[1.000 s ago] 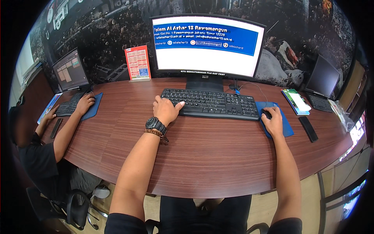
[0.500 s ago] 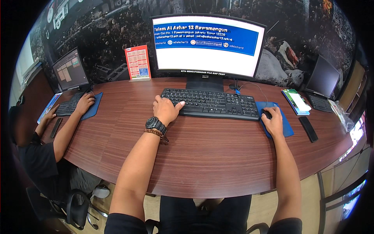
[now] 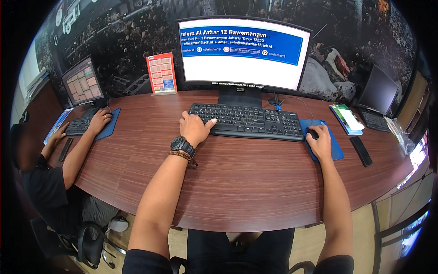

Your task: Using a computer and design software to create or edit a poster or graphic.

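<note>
My left hand (image 3: pixel 195 129) rests on the left end of a black keyboard (image 3: pixel 251 121), fingers spread over the keys and thumb stretched to the right. A dark watch (image 3: pixel 181 145) and a beaded bracelet (image 3: pixel 179 155) circle that wrist. To the right, my right hand (image 3: pixel 321 143) is wrapped over a small black computer mouse (image 3: pixel 312 134), mostly hidden by the fingers. It sits on a blue mouse pad (image 3: pixel 335 146). Behind the keyboard stands a curved monitor (image 3: pixel 242 73), its lit screen showing a blue banner with white lettering on a white ground.
At the left a co-worker's hand (image 3: pixel 100 120) is on a mouse beside another keyboard (image 3: pixel 78 124) and monitor (image 3: pixel 83 84). A red-framed calendar (image 3: pixel 162 73) stands left of my monitor. A black phone (image 3: pixel 361 151), booklets (image 3: pixel 346 119) and a dark-screened laptop (image 3: pixel 378 91) are at right.
Both my hands stay in place on the keyboard and mouse. On the co-worker's monitor the tiled picture has become larger and fills more of the screen.
</note>
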Tool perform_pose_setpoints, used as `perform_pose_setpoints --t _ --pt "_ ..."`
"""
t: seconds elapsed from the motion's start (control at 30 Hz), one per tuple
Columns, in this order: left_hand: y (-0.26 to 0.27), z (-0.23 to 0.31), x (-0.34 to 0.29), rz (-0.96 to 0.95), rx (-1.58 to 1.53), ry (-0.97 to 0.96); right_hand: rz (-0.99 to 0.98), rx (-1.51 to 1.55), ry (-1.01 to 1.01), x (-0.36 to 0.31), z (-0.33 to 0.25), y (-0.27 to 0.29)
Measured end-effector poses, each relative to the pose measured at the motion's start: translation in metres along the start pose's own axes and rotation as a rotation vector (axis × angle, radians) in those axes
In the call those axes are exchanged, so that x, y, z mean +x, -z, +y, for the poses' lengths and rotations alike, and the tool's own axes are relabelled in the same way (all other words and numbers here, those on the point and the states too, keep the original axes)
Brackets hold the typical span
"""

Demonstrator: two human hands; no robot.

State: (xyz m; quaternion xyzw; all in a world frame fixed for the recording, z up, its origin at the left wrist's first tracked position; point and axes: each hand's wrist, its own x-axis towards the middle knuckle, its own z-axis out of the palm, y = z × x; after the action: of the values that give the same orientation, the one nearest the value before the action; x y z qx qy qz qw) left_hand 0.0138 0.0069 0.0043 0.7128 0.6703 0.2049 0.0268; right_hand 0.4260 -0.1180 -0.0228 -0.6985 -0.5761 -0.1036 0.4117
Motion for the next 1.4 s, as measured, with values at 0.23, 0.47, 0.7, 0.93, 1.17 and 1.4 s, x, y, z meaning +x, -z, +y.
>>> perform_pose_setpoints --t 0.23,0.47,0.7,0.93,1.17,1.4 --pt "0.001 0.000 0.000 -0.015 -0.001 -0.013 -0.004 -0.010 -0.014 0.000 -0.002 0.001" --pt "0.000 0.000 0.000 0.005 -0.003 -0.008 0.014 -0.101 0.224 -0.002 -0.014 0.005" --pt "-0.003 0.000 -0.001 0.041 -0.032 0.019 -0.021 -0.127 0.218 -0.001 -0.015 0.003" --pt "-0.004 0.005 -0.004 0.062 -0.070 0.030 -0.036 -0.011 0.013 -0.002 -0.009 0.004" --pt "-0.005 0.005 -0.004 0.057 -0.052 0.027 -0.046 0.006 -0.015 0.000 -0.007 0.002" --pt "-0.006 0.004 -0.004 0.053 -0.039 0.027 -0.024 -0.016 -0.057 -0.001 -0.005 0.002"
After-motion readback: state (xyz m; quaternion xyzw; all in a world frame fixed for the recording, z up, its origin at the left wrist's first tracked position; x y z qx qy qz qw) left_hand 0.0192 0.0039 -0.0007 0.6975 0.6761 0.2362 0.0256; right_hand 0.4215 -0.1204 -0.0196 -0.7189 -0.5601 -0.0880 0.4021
